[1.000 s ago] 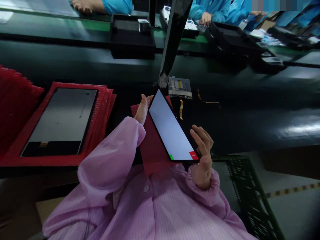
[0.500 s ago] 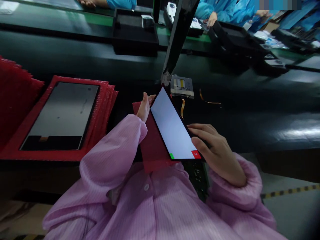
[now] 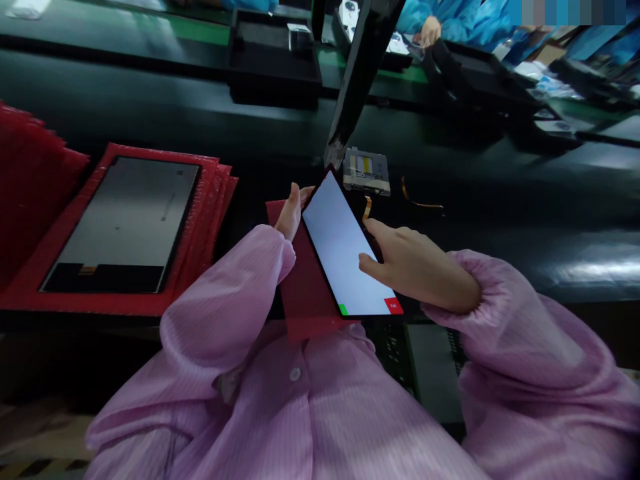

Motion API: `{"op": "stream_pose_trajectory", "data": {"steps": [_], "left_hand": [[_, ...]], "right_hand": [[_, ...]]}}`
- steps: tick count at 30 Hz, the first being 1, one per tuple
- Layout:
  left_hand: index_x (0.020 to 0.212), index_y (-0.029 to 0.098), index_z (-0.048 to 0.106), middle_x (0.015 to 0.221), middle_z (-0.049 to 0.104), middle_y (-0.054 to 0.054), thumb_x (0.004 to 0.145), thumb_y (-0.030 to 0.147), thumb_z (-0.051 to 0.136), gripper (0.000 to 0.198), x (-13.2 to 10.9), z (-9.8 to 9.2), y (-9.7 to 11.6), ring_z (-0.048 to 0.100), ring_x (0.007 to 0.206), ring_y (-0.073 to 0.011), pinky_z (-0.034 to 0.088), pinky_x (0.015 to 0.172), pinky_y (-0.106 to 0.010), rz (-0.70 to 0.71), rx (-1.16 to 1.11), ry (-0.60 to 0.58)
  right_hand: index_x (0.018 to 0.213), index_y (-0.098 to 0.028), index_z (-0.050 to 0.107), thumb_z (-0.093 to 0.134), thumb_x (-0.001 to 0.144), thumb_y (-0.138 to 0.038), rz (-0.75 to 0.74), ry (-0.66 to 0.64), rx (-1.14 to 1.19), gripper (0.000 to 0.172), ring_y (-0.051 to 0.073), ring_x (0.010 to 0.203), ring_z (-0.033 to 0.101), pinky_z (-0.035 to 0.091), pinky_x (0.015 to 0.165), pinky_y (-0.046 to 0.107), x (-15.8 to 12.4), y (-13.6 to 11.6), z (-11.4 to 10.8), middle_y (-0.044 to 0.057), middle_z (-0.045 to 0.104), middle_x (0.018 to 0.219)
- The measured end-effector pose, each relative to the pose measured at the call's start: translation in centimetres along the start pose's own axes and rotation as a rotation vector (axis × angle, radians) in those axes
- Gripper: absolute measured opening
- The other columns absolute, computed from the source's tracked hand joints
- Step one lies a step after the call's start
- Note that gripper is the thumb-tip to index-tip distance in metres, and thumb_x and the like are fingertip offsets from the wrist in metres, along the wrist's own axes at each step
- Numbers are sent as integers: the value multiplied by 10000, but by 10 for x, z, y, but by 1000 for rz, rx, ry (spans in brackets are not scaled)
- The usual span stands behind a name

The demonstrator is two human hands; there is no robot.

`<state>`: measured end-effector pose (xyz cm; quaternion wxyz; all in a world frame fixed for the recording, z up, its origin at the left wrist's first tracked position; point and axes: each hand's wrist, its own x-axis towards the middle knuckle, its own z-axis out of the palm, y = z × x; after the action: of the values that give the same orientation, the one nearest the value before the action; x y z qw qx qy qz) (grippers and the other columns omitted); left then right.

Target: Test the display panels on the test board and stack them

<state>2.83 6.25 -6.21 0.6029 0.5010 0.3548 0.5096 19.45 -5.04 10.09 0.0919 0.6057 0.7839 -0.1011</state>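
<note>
A lit display panel point(image 3: 340, 247) is tilted in front of me, its screen white with a green block and a red block along the near edge. My left hand point(image 3: 293, 212) holds its far left edge, thumb raised and fingers partly hidden behind the panel. At the right edge is my right hand point(image 3: 415, 263), thumb and index finger spread; the thumb lies over the screen and the index tip is beside a gold ribbon cable point(image 3: 368, 205). Its other fingers are mostly hidden. Under the panel lies a red sheet point(image 3: 305, 287).
To the left, a second panel point(image 3: 133, 213) rests on stacked red bubble bags point(image 3: 197, 253), with more red bags point(image 3: 35, 200) beside it. A metal-cased module point(image 3: 367, 171), another ribbon cable point(image 3: 420, 202) and a dark post point(image 3: 357, 80) stand beyond. Black trays point(image 3: 275, 60) and co-workers' blue sleeves point(image 3: 465, 27) are farther back.
My right hand has moved up along the panel's right edge, away from the red corner, and its thumb now overlaps the screen. My left hand and the panel have barely moved.
</note>
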Motion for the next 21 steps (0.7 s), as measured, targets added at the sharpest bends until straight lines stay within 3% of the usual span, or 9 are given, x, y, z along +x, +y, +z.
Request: {"op": "stream_pose_trajectory", "data": {"steps": [3, 7, 9, 11, 14, 17, 21], "left_hand": [[1140, 185, 644, 1199, 673, -94, 886, 762, 92, 838, -1, 2, 3, 538, 1278, -241, 385, 1112, -405, -25, -1, 21], [1158, 201, 636, 1215, 667, -92, 888, 760, 108, 815, -2, 4, 5, 527, 1292, -244, 385, 1110, -418, -36, -3, 2], [1158, 205, 638, 1223, 665, -94, 889, 757, 115, 806, -2, 4, 5, 526, 1296, -248, 396, 1101, -421, -30, -11, -17], [1147, 210, 644, 1225, 666, -97, 886, 761, 128, 798, -2, 4, 4, 524, 1299, -250, 402, 1096, -418, -23, -19, -22], [1129, 217, 652, 1231, 664, -95, 875, 778, 169, 783, -2, 3, 3, 521, 1302, -252, 392, 1105, -415, 4, -21, -38], [1137, 197, 643, 1228, 666, -102, 857, 801, 191, 805, -3, 4, 4, 555, 1260, -264, 404, 1092, -432, 14, -36, -45], [1180, 181, 615, 1273, 648, -107, 864, 797, 183, 816, -4, 6, 5, 557, 1262, -264, 411, 1083, -424, -30, -55, -18]], "right_hand": [[1168, -158, 528, 489, 854, -277, 0, -1, 42, 338, 283, 774, 666, 357, 603, 311, 2, -1, 3, 90, 697, 883], [1386, -122, 395, 544, 859, -382, 12, 15, 148, 606, 277, 763, 672, 404, 625, 312, 0, 1, 6, 83, 704, 888], [1392, -127, 382, 545, 865, -393, 22, 7, 183, 613, 262, 730, 662, 405, 617, 309, 0, 1, 6, 74, 698, 875], [1291, -149, 457, 480, 909, -398, 22, -12, 222, 456, 234, 674, 633, 387, 592, 300, 0, 3, 7, 57, 676, 822], [984, -186, 541, 339, 955, -292, -45, 19, 231, 230, 190, 623, 562, 337, 569, 295, 3, 8, 9, 53, 629, 794], [728, -209, 445, 317, 906, -172, -176, 84, 216, 222, 160, 634, 506, 305, 577, 298, 5, 14, 12, 57, 601, 844], [659, -224, 339, 304, 915, -182, -157, 93, 366, 262, 127, 546, 420, 281, 548, 291, 8, 18, 10, -6, 486, 655]]}}
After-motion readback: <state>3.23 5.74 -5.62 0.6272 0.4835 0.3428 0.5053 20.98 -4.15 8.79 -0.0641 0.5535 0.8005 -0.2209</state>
